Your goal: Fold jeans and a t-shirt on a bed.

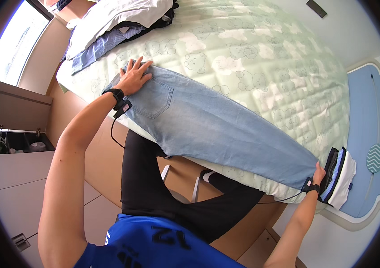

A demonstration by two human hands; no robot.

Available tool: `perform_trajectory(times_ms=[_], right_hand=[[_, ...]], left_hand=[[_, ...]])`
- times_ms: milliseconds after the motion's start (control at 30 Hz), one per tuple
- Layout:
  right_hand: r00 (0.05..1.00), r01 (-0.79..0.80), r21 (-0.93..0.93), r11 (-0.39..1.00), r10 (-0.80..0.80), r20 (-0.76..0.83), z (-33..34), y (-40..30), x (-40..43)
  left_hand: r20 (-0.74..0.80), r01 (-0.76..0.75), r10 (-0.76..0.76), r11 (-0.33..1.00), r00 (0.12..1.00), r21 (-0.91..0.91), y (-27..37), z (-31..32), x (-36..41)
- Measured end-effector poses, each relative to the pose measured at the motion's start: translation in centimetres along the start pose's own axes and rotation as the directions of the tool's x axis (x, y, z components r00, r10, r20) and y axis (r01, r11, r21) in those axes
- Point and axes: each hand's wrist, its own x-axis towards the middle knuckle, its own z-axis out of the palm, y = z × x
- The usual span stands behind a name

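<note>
A pair of light blue denim jeans (pixel 210 117), folded lengthwise with one leg over the other, lies along the near edge of the bed. One back pocket (pixel 154 97) faces up. My left hand (pixel 133 78) rests on the waist end, palm down and fingers spread. At the far right, my right hand (pixel 319 175) grips the hem end of the leg, its thumb on top; its other fingers are mostly hidden. Right beside that hand stands a row of folded clothes (pixel 337 177) in black, blue and white.
A heap of unfolded clothes (pixel 119 26) covers the bed's far left corner. The quilt (pixel 243 57) is pale green with bears. A blue headboard (pixel 360 134) bounds the right side. Left are cabinets (pixel 19 174) and an open drawer (pixel 19 142). Cables run from both wrist devices (pixel 123 108).
</note>
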Motion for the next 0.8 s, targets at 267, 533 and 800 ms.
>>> perform_trajectory(times_ms=[267,533,800], right_hand=[[0.989,0.130,-0.108,0.986,-0.137,-0.056,1.2,-1.7,-0.4],[0.995,0.055,-0.078,0.995,-0.061,-0.074,1.2,-1.8,-0.7],[0.995,0.056,-0.080,0.995,-0.062,-0.073,0.4,-1.9,-0.9]], left_hand=[[-0.276,-0.083,0.034,0.982,0.960,-0.169,-1.8,-1.9,2.2],[-0.130,-0.360,0.351,0.931,0.928,-0.061,-0.3,-1.8,2.0],[-0.108,-0.179,0.162,0.967,0.981,-0.183,0.4,-0.5,3.1]])
